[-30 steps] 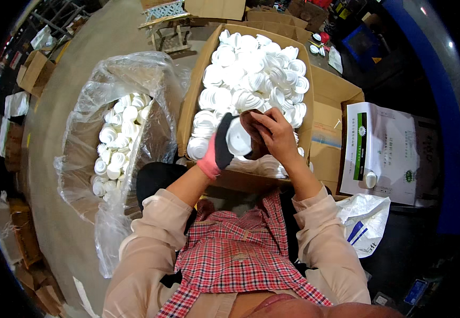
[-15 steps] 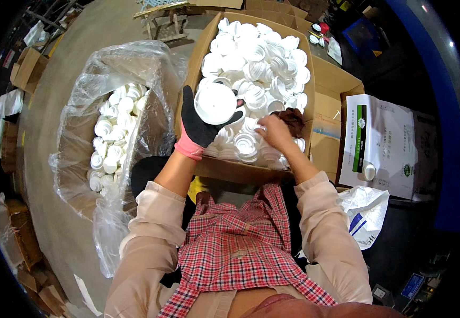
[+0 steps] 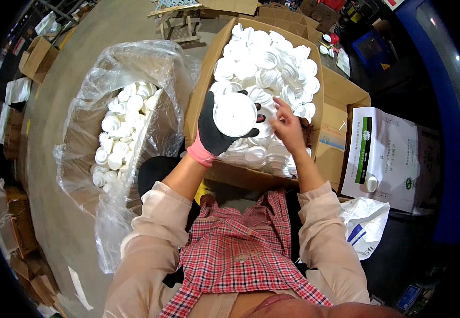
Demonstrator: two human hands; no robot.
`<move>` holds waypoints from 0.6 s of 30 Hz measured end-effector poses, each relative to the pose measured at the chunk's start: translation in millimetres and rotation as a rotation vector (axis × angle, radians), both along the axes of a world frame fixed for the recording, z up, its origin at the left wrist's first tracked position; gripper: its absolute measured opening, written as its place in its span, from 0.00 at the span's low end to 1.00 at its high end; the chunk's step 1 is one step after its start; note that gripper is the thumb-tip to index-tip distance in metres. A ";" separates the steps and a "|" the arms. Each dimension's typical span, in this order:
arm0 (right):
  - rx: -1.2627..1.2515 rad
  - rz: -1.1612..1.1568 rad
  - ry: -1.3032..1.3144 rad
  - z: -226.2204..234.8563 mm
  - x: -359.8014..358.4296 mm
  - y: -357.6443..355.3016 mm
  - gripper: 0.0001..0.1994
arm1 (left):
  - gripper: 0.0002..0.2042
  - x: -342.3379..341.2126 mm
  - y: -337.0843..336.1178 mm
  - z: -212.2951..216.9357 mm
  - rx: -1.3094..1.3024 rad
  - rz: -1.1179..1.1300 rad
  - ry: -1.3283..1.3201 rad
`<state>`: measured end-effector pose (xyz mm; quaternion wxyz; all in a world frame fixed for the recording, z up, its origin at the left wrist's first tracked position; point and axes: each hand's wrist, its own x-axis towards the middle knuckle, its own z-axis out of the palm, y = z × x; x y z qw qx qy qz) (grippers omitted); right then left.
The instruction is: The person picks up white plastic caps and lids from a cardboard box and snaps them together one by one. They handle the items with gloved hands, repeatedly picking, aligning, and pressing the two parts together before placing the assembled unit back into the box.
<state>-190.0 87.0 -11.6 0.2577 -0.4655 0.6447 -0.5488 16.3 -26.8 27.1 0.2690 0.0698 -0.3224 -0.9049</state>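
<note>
My left hand [image 3: 215, 127], in a black glove with a pink cuff, is closed on a white round plastic cap [image 3: 234, 115], its flat disc face turned up. My bare right hand [image 3: 289, 129] hovers just right of that cap, fingers stretched out and apart, with nothing visible in them. Both hands are over a cardboard box [image 3: 203, 90] heaped with white plastic caps [image 3: 272, 58] with ridged sides. A dark brown cloth [image 3: 306, 131] lies at the box's right side, partly hidden behind my right hand.
At left stands a carton lined with clear plastic film [image 3: 76, 143], holding more white caps [image 3: 118, 127]. To the right, a white printed sheet [image 3: 389, 153] carries one small white cap [image 3: 371, 184]. A white plastic bag [image 3: 365, 225] lies below it.
My right hand has left the brown cloth and moved up toward the held cap, its fingers now extended. My left hand still holds the cap. The whole view has shifted slightly.
</note>
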 end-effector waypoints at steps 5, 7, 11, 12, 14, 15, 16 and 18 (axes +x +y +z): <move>-0.196 0.476 -0.791 47.8 17.6 13.0 0.15 | 0.28 -7.6 9.0 5.4 -1.143 0.481 -0.464; -0.164 0.369 -0.627 49.8 16.3 15.0 0.20 | 0.33 -7.9 3.1 1.1 -1.366 0.556 -0.493; -0.187 0.214 -0.338 64.8 11.4 23.6 0.32 | 0.28 -27.1 10.6 -15.4 -0.346 0.278 -0.270; -0.235 0.189 -0.267 65.8 10.8 26.5 0.33 | 0.26 -31.3 12.9 -12.7 -0.299 0.251 -0.246; -0.213 0.230 -0.031 70.7 13.9 31.9 0.34 | 0.26 -25.3 22.2 -5.0 -0.310 0.176 -0.159; -0.205 0.237 0.155 80.6 19.4 32.6 0.34 | 0.26 -27.0 21.6 5.3 0.278 -0.054 0.126; -0.194 0.242 0.333 87.1 25.4 31.9 0.34 | 0.26 -26.7 23.2 1.5 -0.047 0.043 0.009; -0.214 0.262 0.441 88.8 29.4 30.0 0.34 | 0.26 -28.8 27.1 -7.6 -0.700 0.222 -0.221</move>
